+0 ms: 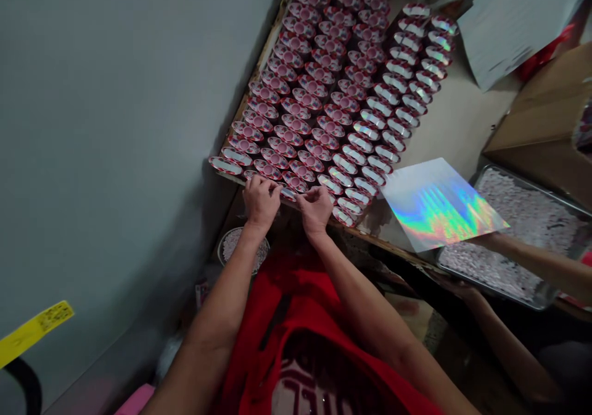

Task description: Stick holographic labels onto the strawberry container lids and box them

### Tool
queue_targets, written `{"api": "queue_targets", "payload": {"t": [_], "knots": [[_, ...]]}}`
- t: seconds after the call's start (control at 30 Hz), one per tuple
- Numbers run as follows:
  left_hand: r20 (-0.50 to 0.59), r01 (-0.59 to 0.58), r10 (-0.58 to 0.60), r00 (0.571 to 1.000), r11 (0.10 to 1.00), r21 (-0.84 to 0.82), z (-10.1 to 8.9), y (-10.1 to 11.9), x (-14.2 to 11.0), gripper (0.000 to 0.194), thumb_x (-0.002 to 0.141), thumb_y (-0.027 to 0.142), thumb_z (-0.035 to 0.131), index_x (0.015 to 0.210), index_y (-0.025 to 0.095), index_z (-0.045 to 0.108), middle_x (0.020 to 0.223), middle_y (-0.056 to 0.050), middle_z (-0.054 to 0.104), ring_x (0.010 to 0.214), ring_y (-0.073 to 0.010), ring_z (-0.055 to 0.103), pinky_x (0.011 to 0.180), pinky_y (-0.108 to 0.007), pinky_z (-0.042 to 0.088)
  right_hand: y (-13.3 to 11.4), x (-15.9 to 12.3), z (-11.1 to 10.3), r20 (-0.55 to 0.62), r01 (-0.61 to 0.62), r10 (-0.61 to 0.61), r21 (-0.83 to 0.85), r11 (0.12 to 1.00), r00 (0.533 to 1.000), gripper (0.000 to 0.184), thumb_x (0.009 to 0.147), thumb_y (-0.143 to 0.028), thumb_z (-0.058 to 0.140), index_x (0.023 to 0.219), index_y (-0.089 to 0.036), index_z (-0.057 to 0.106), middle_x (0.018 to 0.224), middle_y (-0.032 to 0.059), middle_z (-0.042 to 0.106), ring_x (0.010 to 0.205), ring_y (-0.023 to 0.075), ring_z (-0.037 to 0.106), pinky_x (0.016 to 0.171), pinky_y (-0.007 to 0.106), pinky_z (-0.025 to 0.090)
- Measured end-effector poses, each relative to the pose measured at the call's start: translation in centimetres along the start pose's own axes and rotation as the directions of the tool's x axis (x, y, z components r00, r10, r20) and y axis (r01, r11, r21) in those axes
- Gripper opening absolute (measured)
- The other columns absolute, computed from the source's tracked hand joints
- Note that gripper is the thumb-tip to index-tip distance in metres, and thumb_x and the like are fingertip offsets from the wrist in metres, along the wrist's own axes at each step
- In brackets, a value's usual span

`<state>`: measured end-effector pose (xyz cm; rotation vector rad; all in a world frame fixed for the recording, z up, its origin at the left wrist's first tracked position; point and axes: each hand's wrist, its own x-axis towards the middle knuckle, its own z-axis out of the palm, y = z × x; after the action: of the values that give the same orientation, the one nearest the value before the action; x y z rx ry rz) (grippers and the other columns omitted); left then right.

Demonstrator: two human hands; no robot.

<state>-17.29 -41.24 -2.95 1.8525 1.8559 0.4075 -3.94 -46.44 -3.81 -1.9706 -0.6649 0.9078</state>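
Observation:
My left hand [262,203] is at the front edge of the table, its fingers pinched together. Close beside it, my right hand [316,209] is also closed, thumb against forefinger. Between the two sets of fingertips lies an oval piece with a pale, shiny top [289,193]; each hand is at one end of it. Whatever the fingertips pinch is too small to make out. Tight rows of red-rimmed ovals with pink round centres [287,135] stretch away behind my hands. To the right run rows of similar ovals with silvery strips [354,154] on top.
A wall [139,94] borders the table on the left. At right, a co-worker's hand [493,242] holds a rainbow-shiny sheet [444,205] over a metal tray of small pale pieces [518,230]. A cardboard box [546,113] stands behind; a bowl [226,242] sits below the table edge.

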Motion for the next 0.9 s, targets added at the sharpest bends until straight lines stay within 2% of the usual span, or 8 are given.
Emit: {"api": "queue_targets", "payload": {"t": [0.2, 0.37, 0.53, 0.7, 0.9], "knots": [[-0.024, -0.004, 0.004, 1.0, 1.0, -0.022, 0.7, -0.2, 0.0, 0.014, 0.091, 0.028, 0.071, 0.08, 0.019, 0.07, 0.099, -0.011, 0.061, 0.103, -0.0288, 0.059, 0.099, -0.045, 0.047, -0.6, -0.1, 0.0, 0.017, 0.009, -0.007, -0.098, 0.995, 1.0, 0.026, 0.072, -0.033, 0.073, 0.08, -0.026, 0.048, 0.07, -0.0057, 0.06, 0.068, 0.0177, 0.062, 0.069, 0.029, 0.047], [0.048, -0.068, 0.067, 0.997, 0.998, 0.008, 0.4, -0.6, 1.0, 0.01, 0.091, 0.025, 0.07, 0.083, 0.019, 0.069, 0.104, -0.012, 0.062, 0.107, -0.0296, 0.058, 0.099, -0.045, 0.048, -0.9, -0.2, 0.1, 0.026, -0.035, 0.038, -0.099, 0.994, 0.999, 0.027, 0.071, -0.033, 0.074, 0.082, -0.026, 0.05, 0.071, -0.0058, 0.061, 0.069, 0.0182, 0.062, 0.071, 0.03, 0.047], [0.099, -0.063, 0.059, 0.993, 0.997, 0.043, 0.1, -0.7, 1.7, 0.013, 0.09, 0.029, 0.072, 0.083, 0.019, 0.07, 0.11, -0.013, 0.062, 0.111, -0.0323, 0.058, 0.102, -0.048, 0.048, -1.2, 0.1, 0.2, 0.013, -0.061, 0.063, -0.123, 0.991, 0.998, 0.028, 0.07, -0.032, 0.074, 0.083, -0.026, 0.05, 0.07, -0.0064, 0.06, 0.069, 0.018, 0.061, 0.071, 0.029, 0.045], [0.085, -0.062, 0.058, 0.995, 0.997, 0.036, 0.4, -0.7, 1.6, 0.016, 0.092, 0.031, 0.069, 0.083, 0.018, 0.069, 0.107, -0.014, 0.062, 0.113, -0.0324, 0.058, 0.106, -0.049, 0.046, -1.4, 0.4, 0.2, 0.026, -0.048, 0.053, -0.158, 0.986, 0.998, 0.029, 0.069, -0.031, 0.075, 0.083, -0.026, 0.05, 0.071, -0.0067, 0.058, 0.07, 0.0178, 0.059, 0.07, 0.028, 0.043], [0.056, -0.083, 0.083, 0.995, 0.996, 0.008, 0.5, -1.1, 1.6, 0.015, 0.089, 0.031, 0.066, 0.079, 0.02, 0.065, 0.102, -0.013, 0.061, 0.106, -0.0318, 0.059, 0.102, -0.049, 0.049, -1.7, 0.7, 0.5, 0.055, -0.066, 0.083, -0.259, 0.964, 0.995, 0.027, 0.072, -0.027, 0.073, 0.084, -0.026, 0.049, 0.071, -0.0066, 0.059, 0.071, 0.0179, 0.06, 0.072, 0.028, 0.042]]}}
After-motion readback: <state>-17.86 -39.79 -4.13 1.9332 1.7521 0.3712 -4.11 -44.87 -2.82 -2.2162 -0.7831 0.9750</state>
